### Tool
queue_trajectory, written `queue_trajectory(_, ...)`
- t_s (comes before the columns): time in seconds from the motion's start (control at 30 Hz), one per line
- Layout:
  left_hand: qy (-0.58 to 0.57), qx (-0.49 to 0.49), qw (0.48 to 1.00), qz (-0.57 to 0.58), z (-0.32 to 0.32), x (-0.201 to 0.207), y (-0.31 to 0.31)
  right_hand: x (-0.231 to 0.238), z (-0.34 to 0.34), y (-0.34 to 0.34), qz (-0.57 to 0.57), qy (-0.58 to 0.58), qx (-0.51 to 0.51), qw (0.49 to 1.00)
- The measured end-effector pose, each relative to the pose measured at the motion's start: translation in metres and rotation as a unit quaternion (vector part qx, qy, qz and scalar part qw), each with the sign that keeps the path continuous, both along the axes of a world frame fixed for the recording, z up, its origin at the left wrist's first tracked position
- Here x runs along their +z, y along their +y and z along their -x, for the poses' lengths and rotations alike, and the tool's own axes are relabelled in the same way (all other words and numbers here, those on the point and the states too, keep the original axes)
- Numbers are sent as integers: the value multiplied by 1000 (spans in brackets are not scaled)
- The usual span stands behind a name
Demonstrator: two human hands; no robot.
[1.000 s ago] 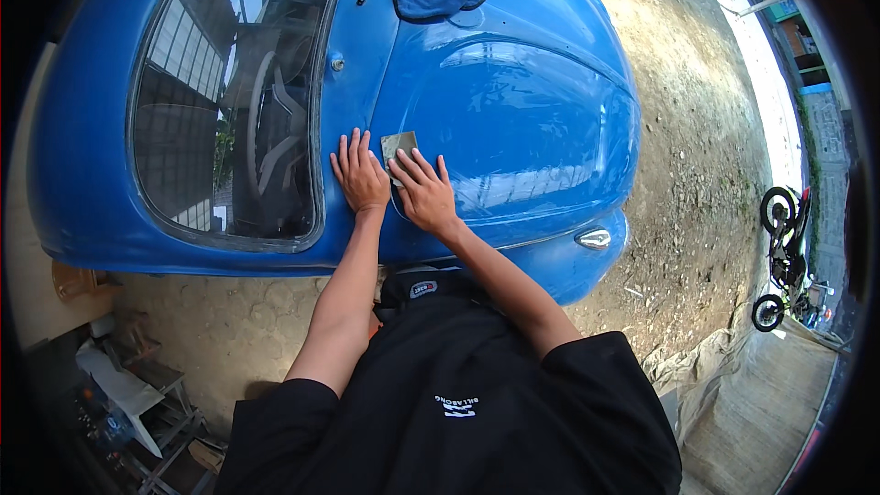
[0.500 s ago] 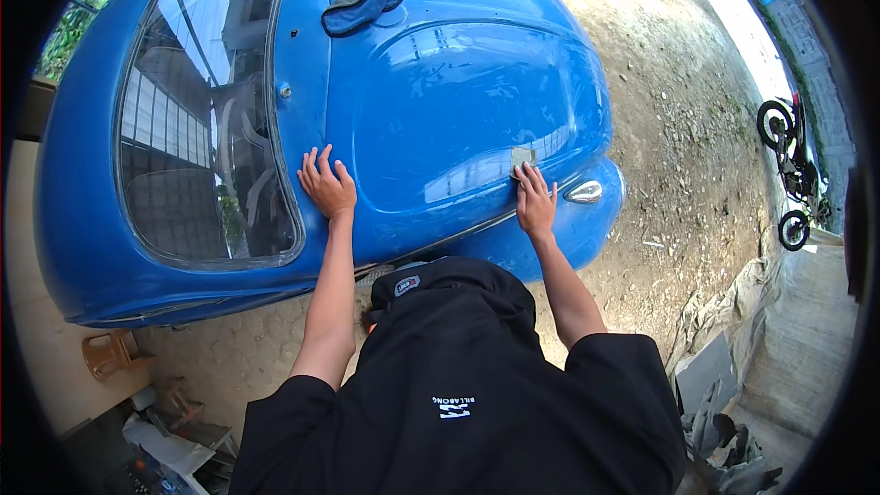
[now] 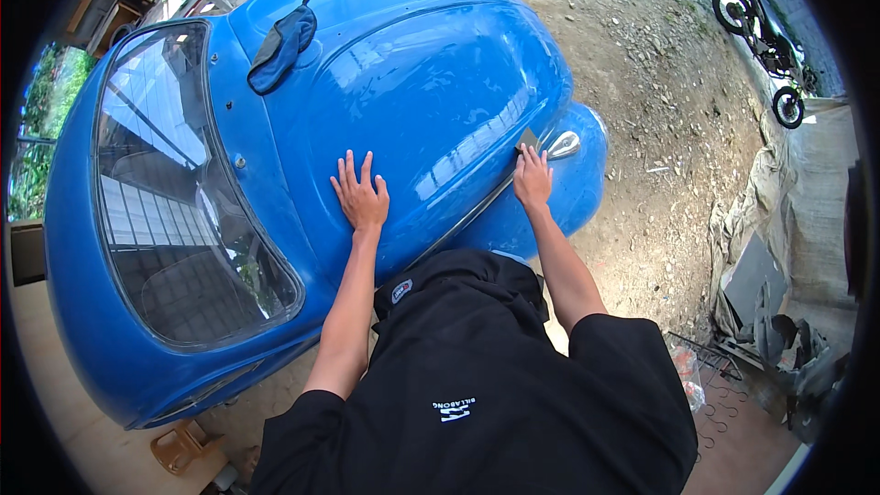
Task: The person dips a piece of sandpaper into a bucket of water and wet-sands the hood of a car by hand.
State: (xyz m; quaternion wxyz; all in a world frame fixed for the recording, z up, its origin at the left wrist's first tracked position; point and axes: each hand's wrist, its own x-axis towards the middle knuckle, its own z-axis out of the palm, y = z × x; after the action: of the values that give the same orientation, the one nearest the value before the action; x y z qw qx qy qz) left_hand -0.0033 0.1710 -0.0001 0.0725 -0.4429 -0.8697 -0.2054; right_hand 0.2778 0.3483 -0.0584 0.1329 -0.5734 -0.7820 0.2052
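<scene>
A blue rounded car hood [image 3: 431, 82] lies before me. My left hand [image 3: 363, 199] rests flat on it with spread fingers and holds nothing. Over at the hood's right edge, my right hand [image 3: 533, 180] presses a small, flat, grey-brown piece [image 3: 526, 140] that looks like sandpaper against the blue paint. Its fingertips cover the lower part of the piece. Just right of those fingers sits a chrome lamp housing [image 3: 564, 145] on the fender [image 3: 577, 183].
A blue and dark cloth item [image 3: 284, 44] lies on the hood near the windshield [image 3: 174, 192]. Gravelly ground [image 3: 651, 101] borders the car. A motorcycle [image 3: 759, 41] stands far right, and scrap sheets [image 3: 756, 280] lean nearer. A brown plastic stool [image 3: 183, 447] is at lower left.
The view has turned, so the car appears rotated. My left hand has shifted from beside the windshield onto the hood. My right hand has moved with the flat piece to the hood's edge, nearer the lamp.
</scene>
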Motion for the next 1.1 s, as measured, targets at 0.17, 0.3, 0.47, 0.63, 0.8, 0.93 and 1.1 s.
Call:
queue_trajectory(0.17,36,3,996,82,3,-8,12,4,39,-71,129,38,35,990)
queue_trajectory(0.3,60,25,993,103,7,-4,9,16,57,-62,243,96,-35,965)
queue_trajectory(0.47,46,-4,995,91,-9,-5,25,-5,59,-11,214,122,-219,944)
queue_trajectory(0.63,50,15,994,94,6,-3,11,29,95,-80,227,-7,-27,974)
queue_trajectory(0.8,45,4,995,87,0,4,20,-1,69,-9,200,112,-137,964)
queue_trajectory(0.93,44,-9,996,81,-5,-1,24,-4,61,15,178,98,-193,960)
queue_trajectory(1.1,48,14,995,90,4,-1,10,39,104,-85,147,-25,91,985)
